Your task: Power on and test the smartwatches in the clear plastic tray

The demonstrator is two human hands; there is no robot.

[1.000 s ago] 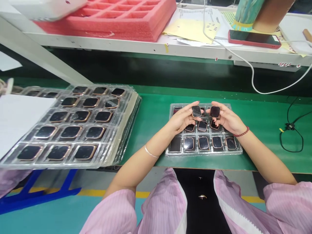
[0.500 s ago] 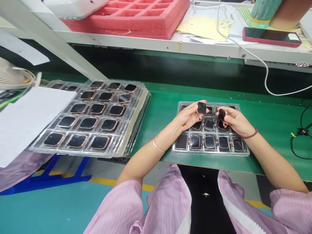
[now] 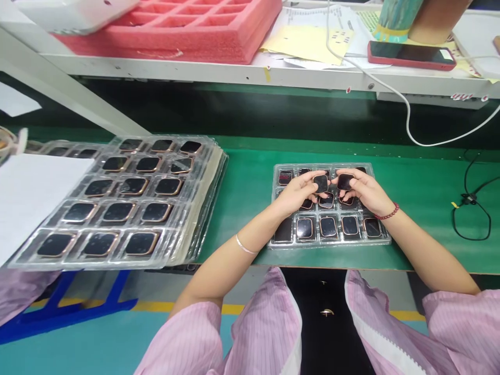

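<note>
Between thumb and fingers, my left hand (image 3: 296,194) pinches a dark square watch face (image 3: 321,184) with a gold rim. My right hand (image 3: 365,190) grips another dark square watch face (image 3: 345,182), held close to the first but apart from it. Both hands are over a clear plastic tray (image 3: 332,244) on the green table. Gold-rimmed watch faces lie in its front row, such as one at the front middle (image 3: 328,227). The hands hide part of the back rows. The compartment (image 3: 283,230) at the tray's front left holds no gold-rimmed piece.
To the left stands a tall stack of clear trays (image 3: 187,229) with watch faces, partly under white paper (image 3: 42,192). A shelf (image 3: 219,74) behind bears red foam (image 3: 250,39), papers and a phone (image 3: 412,55). A white cable hangs down; a black cable (image 3: 472,200) lies right.
My hands have come closer together. The right-hand watch face was tilted and now shows its dark front. The whole view has shifted, with the tray stack now further left.
</note>
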